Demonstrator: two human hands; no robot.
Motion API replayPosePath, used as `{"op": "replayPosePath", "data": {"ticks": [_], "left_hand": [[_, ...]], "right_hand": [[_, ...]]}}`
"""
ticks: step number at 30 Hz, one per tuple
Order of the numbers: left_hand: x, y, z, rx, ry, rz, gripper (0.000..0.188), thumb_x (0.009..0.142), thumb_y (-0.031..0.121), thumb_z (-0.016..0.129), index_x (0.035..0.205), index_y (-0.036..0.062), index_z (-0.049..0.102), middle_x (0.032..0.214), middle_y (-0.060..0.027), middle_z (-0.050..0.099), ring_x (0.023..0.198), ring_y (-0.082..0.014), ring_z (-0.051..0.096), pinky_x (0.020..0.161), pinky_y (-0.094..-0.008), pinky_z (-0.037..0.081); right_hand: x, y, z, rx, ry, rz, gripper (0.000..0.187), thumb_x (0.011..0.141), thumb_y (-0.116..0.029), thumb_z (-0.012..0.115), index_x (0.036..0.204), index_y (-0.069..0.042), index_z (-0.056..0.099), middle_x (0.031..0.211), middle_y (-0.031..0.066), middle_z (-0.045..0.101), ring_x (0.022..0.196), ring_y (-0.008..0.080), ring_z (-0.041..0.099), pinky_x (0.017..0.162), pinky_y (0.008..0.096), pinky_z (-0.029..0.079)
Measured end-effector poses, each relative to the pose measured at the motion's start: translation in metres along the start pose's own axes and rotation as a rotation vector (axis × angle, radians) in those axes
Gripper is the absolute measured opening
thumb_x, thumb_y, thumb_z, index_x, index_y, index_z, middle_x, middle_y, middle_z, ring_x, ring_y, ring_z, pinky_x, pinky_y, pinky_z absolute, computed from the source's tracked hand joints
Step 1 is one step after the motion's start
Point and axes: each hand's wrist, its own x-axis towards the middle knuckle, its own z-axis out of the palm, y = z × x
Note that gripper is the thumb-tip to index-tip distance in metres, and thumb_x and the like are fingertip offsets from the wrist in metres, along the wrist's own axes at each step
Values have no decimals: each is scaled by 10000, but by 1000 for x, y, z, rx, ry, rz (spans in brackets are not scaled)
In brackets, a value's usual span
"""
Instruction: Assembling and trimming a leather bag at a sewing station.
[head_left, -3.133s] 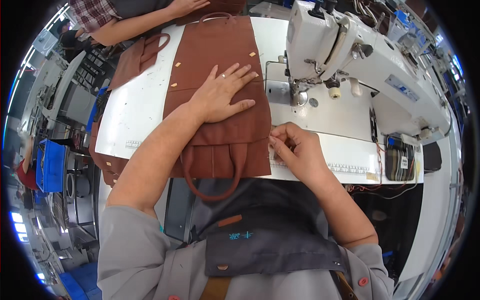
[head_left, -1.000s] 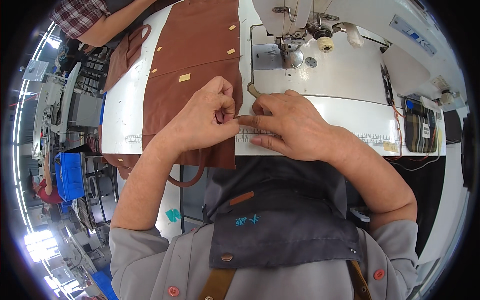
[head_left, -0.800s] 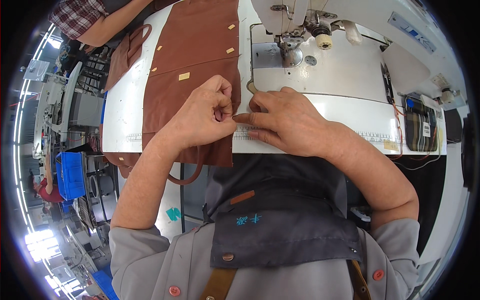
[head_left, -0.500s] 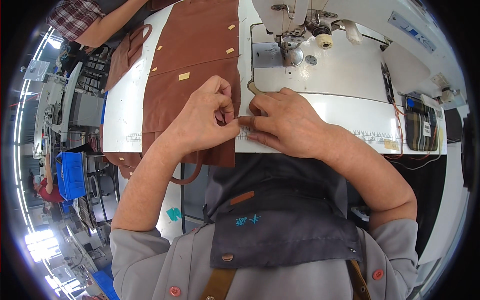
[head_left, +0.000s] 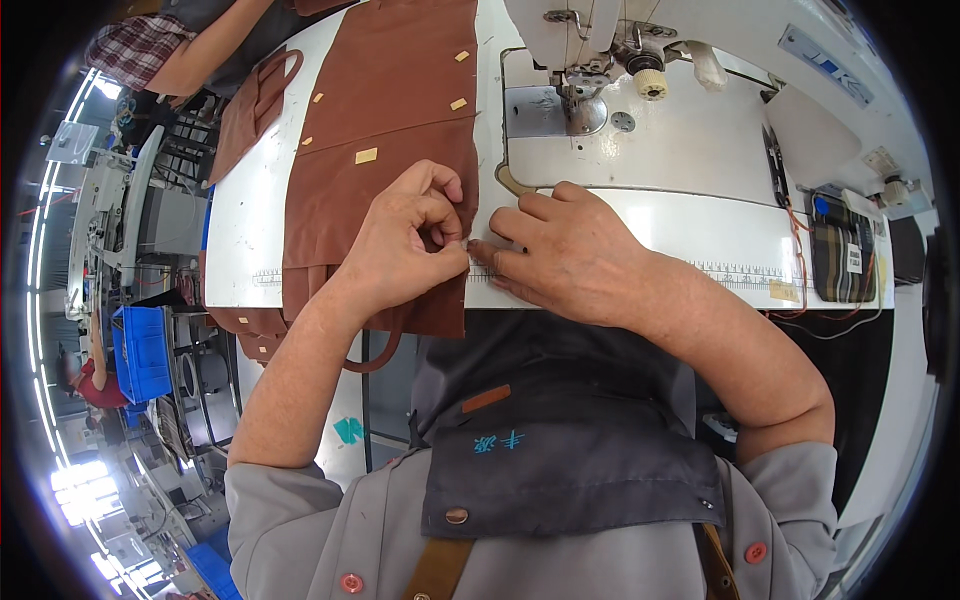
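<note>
A long brown leather-like panel (head_left: 375, 110) lies along the white table, its near end hanging over the front edge. Several small yellow stickers dot it, and a brown strap loop (head_left: 380, 352) hangs below its near end. Over the panel's right edge is my left hand (head_left: 410, 235), thumb and forefinger pinched at that edge; the fingertips cover the exact spot. My right hand (head_left: 565, 250) rests palm down on the table just right of it. Its fingers are bent and apart, empty, with the forefinger tip close to my left thumb at the panel's edge.
A sewing machine (head_left: 585, 100) stands at the far right of my hands. A printed ruler strip (head_left: 735, 272) runs along the table's front. Scissors (head_left: 775, 165) and a striped pouch (head_left: 842, 250) lie at right. Another person's arm (head_left: 215, 45) reaches in at far left, near another brown piece (head_left: 250, 115).
My left hand has shifted slightly left and down, and the panel's near right edge has moved a little left. My right hand's fingers have drawn closer to the table edge of the panel.
</note>
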Motion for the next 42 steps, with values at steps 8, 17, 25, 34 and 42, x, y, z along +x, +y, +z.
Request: {"op": "replayPosePath", "data": {"ticks": [8, 17, 25, 34, 42], "left_hand": [[-7, -17, -2, -50, 48, 74, 58, 714, -31, 646, 724, -6, 594, 1101, -75, 525, 865, -119, 523, 803, -272, 436], [-15, -35, -3, -460, 97, 108, 70, 732, -69, 638, 729, -1, 623, 1149, -82, 497, 965, -112, 531, 878, -255, 428], [-18, -38, 0, -554, 116, 127, 84, 724, -82, 629, 725, 1, 615, 1155, -87, 494, 988, -118, 527, 878, -272, 431], [-19, -38, 1, -469, 169, 167, 82, 699, -81, 635, 694, -9, 597, 1121, -71, 519, 879, -91, 534, 812, -240, 440], [-21, -38, 0, -425, 177, 165, 60, 694, -65, 618, 686, -12, 590, 1097, -72, 530, 832, -99, 504, 761, -242, 423]], "right_hand": [[2, 3, 1, 191, 75, 59, 144, 903, -259, 688, 947, -126, 724, 945, 47, 612, 843, 216, 646, 697, 360, 496], [41, -14, -1, 695, -40, 591, 211, 861, -227, 687, 811, -27, 730, 704, 141, 696, 702, 340, 688, 693, 422, 555], [57, -9, 4, 975, -255, 802, 210, 817, -198, 669, 770, -5, 737, 673, 134, 707, 600, 227, 707, 630, 343, 567], [62, -13, 3, 1071, -316, 901, 140, 858, -88, 640, 821, 43, 674, 709, 69, 687, 610, 116, 669, 569, 268, 557], [56, -11, 7, 1142, -278, 877, 156, 833, -93, 659, 755, 40, 684, 693, 108, 714, 630, 171, 742, 612, 295, 576]]}}
